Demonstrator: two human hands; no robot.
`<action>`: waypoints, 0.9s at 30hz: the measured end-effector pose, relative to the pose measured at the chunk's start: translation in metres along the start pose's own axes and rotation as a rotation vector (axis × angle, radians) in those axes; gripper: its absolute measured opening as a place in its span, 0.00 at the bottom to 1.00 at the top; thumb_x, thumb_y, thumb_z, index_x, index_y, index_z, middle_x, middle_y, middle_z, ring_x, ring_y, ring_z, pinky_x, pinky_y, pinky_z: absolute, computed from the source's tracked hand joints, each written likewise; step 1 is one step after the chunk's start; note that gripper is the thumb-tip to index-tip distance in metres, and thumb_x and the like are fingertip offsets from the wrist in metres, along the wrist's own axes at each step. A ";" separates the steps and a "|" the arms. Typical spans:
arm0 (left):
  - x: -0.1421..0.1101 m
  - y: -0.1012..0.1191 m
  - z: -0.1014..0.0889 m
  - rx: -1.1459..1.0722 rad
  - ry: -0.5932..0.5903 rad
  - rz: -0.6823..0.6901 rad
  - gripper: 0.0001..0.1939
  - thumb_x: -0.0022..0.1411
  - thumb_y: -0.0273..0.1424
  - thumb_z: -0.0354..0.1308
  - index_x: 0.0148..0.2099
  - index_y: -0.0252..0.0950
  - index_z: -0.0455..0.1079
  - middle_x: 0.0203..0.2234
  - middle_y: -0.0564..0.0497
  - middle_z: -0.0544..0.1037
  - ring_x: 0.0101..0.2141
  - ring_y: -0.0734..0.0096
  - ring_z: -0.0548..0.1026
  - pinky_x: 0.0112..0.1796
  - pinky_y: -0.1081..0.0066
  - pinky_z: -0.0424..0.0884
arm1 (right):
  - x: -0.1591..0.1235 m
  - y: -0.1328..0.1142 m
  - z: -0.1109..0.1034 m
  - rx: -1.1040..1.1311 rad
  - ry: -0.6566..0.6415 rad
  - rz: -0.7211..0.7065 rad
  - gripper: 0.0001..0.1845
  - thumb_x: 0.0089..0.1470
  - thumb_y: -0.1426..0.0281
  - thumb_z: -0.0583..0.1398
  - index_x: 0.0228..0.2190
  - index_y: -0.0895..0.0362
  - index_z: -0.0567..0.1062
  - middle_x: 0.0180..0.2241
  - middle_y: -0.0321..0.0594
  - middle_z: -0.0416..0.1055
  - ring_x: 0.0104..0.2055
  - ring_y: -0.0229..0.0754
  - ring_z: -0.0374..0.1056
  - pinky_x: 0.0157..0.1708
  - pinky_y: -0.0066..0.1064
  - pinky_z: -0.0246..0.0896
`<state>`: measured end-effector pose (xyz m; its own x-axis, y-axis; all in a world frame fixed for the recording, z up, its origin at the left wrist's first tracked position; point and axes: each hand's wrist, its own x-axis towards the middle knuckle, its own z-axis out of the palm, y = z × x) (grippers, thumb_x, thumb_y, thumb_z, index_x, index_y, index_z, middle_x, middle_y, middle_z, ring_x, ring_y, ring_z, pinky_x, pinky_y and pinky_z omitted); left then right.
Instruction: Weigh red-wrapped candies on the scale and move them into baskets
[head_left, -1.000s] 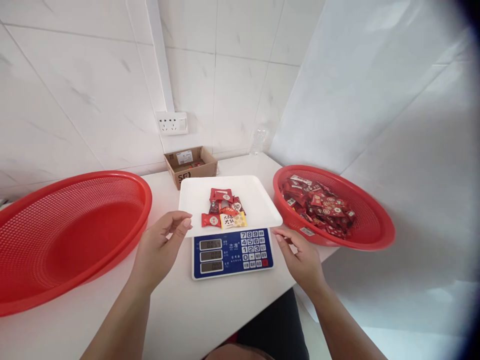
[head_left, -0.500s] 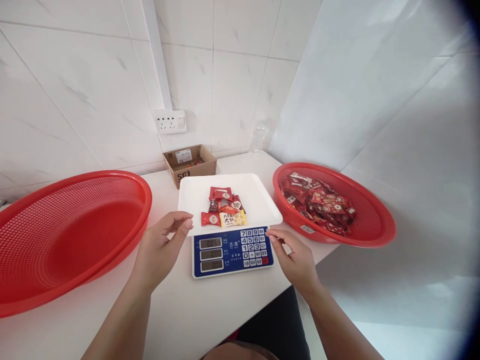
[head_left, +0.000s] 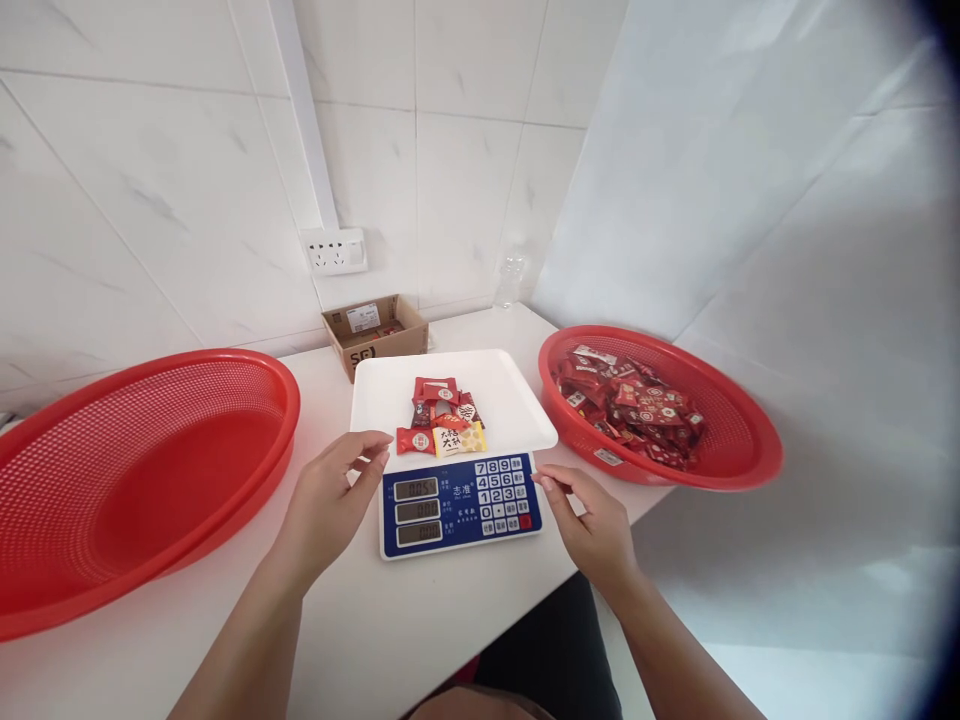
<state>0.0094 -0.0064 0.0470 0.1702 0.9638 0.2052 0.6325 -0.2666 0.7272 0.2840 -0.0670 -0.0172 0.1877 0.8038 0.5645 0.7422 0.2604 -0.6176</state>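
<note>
A white digital scale with a blue panel (head_left: 461,505) sits on the table before me. On its white tray (head_left: 502,390) lie several wrapped snacks: red packets (head_left: 436,390), dark ones, and a yellow-and-white packet (head_left: 460,439) at the front. My left hand (head_left: 334,495) hovers by the tray's front left corner, thumb slightly apart from the curled fingers, holding nothing visible. At the right edge of the keypad is my right hand (head_left: 592,515), thumb and forefinger tips together with nothing visible in them. Three small displays show digits, the top one about 0.05 something; the last digit is unclear.
A large red perforated basket (head_left: 289,450) stands at the left. Another red basket (head_left: 739,455) at the right holds a heap of red packets (head_left: 645,405). Behind the scale are a cardboard box (head_left: 386,350) and a clear plastic bottle (head_left: 510,280). Tiled walls close off the back.
The view has shifted slightly, so the scale and baskets appear a little further left. Both hands stay near the scale's sides; the snacks on the tray look unchanged.
</note>
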 end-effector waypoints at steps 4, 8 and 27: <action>0.002 -0.003 0.003 0.034 -0.037 0.009 0.14 0.62 0.40 0.48 0.45 0.42 0.69 0.43 0.51 0.76 0.37 0.69 0.74 0.34 0.73 0.71 | -0.006 0.002 -0.002 0.046 0.017 -0.015 0.10 0.58 0.67 0.54 0.38 0.53 0.75 0.31 0.40 0.77 0.32 0.42 0.73 0.32 0.32 0.69; 0.007 -0.003 0.006 0.100 -0.079 0.002 0.16 0.62 0.40 0.47 0.48 0.42 0.69 0.45 0.50 0.75 0.40 0.66 0.74 0.36 0.69 0.72 | -0.017 0.003 0.003 0.117 -0.034 -0.062 0.11 0.57 0.68 0.55 0.41 0.53 0.74 0.29 0.39 0.76 0.29 0.41 0.72 0.30 0.32 0.69; 0.041 0.009 0.031 0.258 -0.258 0.151 0.09 0.58 0.30 0.49 0.39 0.40 0.69 0.40 0.47 0.75 0.47 0.59 0.68 0.45 0.62 0.66 | -0.058 -0.018 0.044 0.316 -0.598 -0.172 0.13 0.53 0.67 0.56 0.40 0.53 0.74 0.29 0.39 0.77 0.29 0.39 0.72 0.32 0.28 0.67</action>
<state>0.0452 0.0313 0.0419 0.4391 0.8926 0.1020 0.7497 -0.4266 0.5059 0.2318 -0.0947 -0.0631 -0.3694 0.8702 0.3260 0.4901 0.4805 -0.7273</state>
